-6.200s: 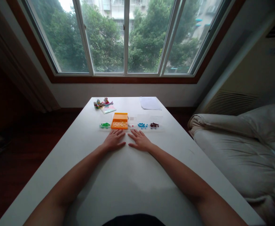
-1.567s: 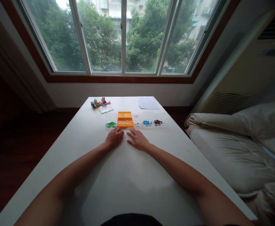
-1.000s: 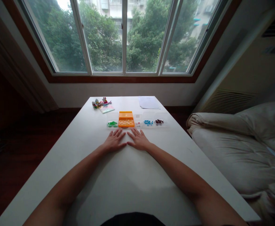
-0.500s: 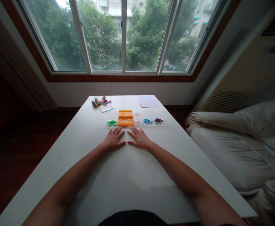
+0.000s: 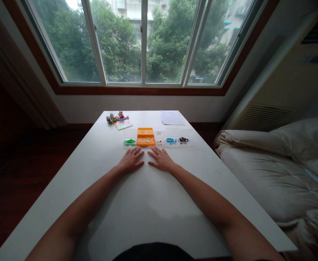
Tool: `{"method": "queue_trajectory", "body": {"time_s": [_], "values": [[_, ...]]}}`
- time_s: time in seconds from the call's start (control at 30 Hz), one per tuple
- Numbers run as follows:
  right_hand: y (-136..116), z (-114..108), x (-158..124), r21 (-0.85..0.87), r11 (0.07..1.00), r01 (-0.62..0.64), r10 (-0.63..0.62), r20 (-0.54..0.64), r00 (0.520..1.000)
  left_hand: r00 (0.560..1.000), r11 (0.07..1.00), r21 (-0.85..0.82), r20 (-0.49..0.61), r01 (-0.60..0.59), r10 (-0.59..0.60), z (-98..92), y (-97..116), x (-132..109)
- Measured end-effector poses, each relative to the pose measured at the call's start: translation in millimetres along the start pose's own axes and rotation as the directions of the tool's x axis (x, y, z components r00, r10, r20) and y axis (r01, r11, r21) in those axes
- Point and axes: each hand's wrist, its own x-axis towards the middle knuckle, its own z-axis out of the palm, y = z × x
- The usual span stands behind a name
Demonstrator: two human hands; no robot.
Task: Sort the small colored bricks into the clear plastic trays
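My left hand [image 5: 131, 160] lies palm down on the white table [image 5: 159, 203], fingers spread, holding nothing. Flat beside it, a small gap away, rests my right hand [image 5: 161, 158], also with fingers apart. Just past the fingertips stands an open orange box [image 5: 145, 132] with small pale pieces [image 5: 146, 140] in it. Left of that box, small green pieces [image 5: 129, 142] fill a clear case. To its right, clear cases hold a few tiny red and white pieces [image 5: 159, 141], blue pieces [image 5: 171, 140] and dark brown pieces [image 5: 184, 139]. The pieces are too small to name.
At the table's far left are small colourful figures [image 5: 116, 117] and a pastel card or booklet [image 5: 123, 124]. White paper [image 5: 172, 117] lies at the far right. A pale sofa [image 5: 273, 174] stands along the right side; a window [image 5: 144, 43] is beyond the table.
My left hand has shifted very slightly left, its thumb drawing away from the right one. The boxes and pieces stay put.
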Motion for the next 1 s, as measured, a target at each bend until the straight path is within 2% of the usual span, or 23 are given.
{"method": "queue_trajectory", "body": {"time_s": [0.3,0.7,1.0], "values": [[0.6,-0.7,0.7,0.004,1.0,-0.008,0.008,0.015,1.0,1.0,1.0,0.0,-0.01,-0.009,0.009,2.0,-1.6,1.2],[1.5,-3.7,0.9,0.025,1.0,0.015,-0.017,0.106,0.994,0.999,1.0,0.02,0.037,-0.001,0.0,0.6,0.2,1.7],[2.2,-2.9,1.0,0.022,1.0,0.014,-0.016,0.101,0.995,0.999,1.0,0.029,0.04,-0.002,0.001,1.1,-0.1,2.7]]}}
